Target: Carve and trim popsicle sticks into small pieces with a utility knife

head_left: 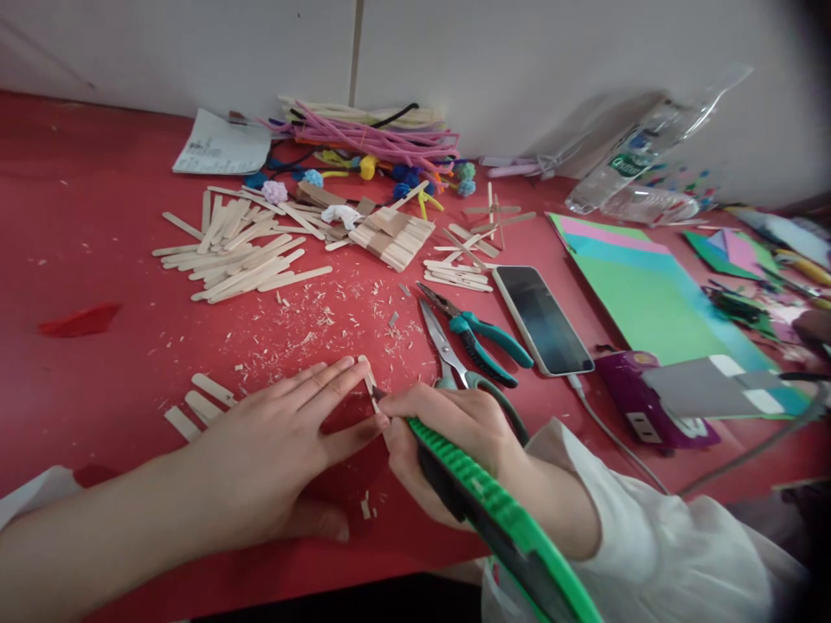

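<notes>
My left hand (279,450) lies flat on the red table with its fingers stretched out. Its fingertips touch a small craft stick (367,374), pressing it from the left. My right hand (454,441) is wrapped around a green box cutter (512,528), whose blade tip meets the stick just beside my left fingers. Several short cut sticks (211,400) lie left of my left hand. Scissors (447,342) and teal-handled pliers (484,337) rest beyond my right hand; the scissors' handles are partly hidden behind it.
Wood shavings (312,316) litter the tabletop around a pile of loose craft sticks (240,247). A banded stick bundle (393,235), pipe cleaners (383,143) and a paper note (224,145) lie farther back. To the right are a phone (544,320), coloured paper (636,285), a purple device (649,398) and plastic bottles (623,169).
</notes>
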The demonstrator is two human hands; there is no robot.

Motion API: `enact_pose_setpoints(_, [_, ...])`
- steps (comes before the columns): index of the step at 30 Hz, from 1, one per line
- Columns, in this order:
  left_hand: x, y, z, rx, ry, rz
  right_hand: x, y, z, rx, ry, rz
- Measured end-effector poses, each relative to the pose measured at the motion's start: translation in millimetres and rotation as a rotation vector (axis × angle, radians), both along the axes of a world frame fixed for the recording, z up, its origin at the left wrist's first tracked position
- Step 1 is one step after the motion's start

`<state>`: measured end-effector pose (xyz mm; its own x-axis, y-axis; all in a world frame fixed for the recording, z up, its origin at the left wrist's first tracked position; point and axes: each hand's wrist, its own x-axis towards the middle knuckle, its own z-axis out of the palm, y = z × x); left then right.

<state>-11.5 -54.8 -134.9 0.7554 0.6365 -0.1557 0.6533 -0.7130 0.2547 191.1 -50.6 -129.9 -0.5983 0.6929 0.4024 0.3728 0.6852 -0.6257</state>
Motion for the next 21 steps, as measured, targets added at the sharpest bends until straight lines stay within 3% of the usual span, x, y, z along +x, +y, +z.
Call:
enact_pose_setpoints(4, [0,0,1.0,-0.005,0.025,0.000,3,-1,-0.4,0.026,0.010,0.018])
enact_pose_setpoints(10, [-4,-1,-1.2,-0.008,0.001,-0.025,8,2,9.7,0.018,-0.060,-0.173])
enact_pose_setpoints(21, [-5,0,-6.9,-0.031,-0.037,-0.012,8,6,1.3,0.046,-0.036,-0.155])
